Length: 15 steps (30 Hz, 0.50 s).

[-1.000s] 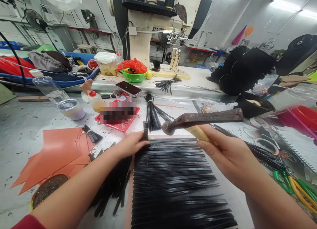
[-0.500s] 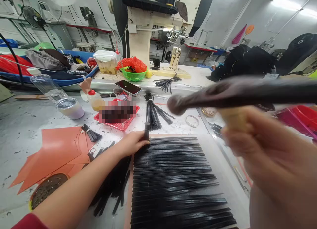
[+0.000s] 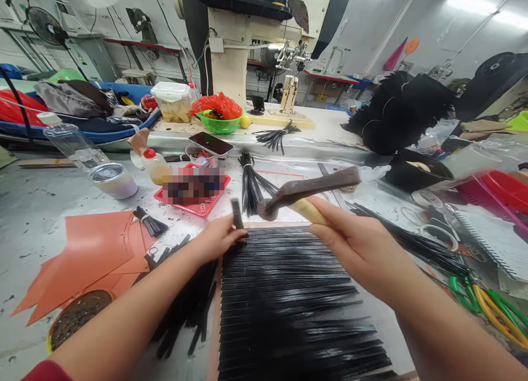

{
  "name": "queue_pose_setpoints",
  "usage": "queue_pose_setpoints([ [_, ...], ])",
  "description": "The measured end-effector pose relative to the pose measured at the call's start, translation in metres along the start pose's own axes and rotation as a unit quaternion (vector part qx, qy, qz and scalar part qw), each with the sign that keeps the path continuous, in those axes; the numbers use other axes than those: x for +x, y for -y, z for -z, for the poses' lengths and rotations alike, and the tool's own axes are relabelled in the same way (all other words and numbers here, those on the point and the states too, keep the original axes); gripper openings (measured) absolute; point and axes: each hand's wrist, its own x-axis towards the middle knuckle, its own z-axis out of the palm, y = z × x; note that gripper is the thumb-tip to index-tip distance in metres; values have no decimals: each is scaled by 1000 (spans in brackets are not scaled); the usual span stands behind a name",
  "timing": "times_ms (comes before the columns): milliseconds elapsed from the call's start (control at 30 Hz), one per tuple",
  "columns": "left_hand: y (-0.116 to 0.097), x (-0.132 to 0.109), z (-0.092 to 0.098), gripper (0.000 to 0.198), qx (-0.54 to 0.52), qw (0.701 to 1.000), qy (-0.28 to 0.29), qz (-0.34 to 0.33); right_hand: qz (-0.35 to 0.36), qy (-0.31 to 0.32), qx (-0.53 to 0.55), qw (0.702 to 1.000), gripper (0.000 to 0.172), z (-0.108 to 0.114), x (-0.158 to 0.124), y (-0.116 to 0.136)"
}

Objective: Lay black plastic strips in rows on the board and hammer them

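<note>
My right hand (image 3: 346, 235) is closed round the pale wooden handle of a hammer (image 3: 313, 191). The hammer's dark, worn head hangs over the far edge of a panel of black strips (image 3: 289, 298), its rounded end toward my left hand. At the panel's far left corner, my left hand (image 3: 220, 238) pinches a short dark punch-like tool (image 3: 236, 213) that stands nearly upright, its lower end hidden by my fingers. The strips lie side by side in rows, fixed along the left edge and loose at the right. Hammer head and tool are apart.
Bundled black strips (image 3: 249, 186) lie beyond the panel. A red tray (image 3: 202, 208), a phone (image 3: 212, 144) and a glue bottle (image 3: 154, 166) stand behind my left hand. Orange sheets (image 3: 94, 243) lie left. A sewing machine (image 3: 226, 56) rises behind; green-handled scissors (image 3: 466, 293) lie right.
My right hand has brought the hammer down and to the left, away from the camera, toward the upright tool. That tool now leans slightly left; my left hand stays at the same corner.
</note>
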Motion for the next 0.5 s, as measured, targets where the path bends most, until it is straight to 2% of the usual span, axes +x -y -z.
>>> queue_pose_setpoints([
  [167,-7,-4,6,22,-13,1000,18,15,-5,-62,26,998,36,10,-13,-10],
  [300,-14,-3,8,20,-10,999,40,7,14,-85,31,996,33,17,-13,-5],
  [500,-14,-2,7,21,-2,999,50,7,48,-109,67,991,30,25,-9,5],
])
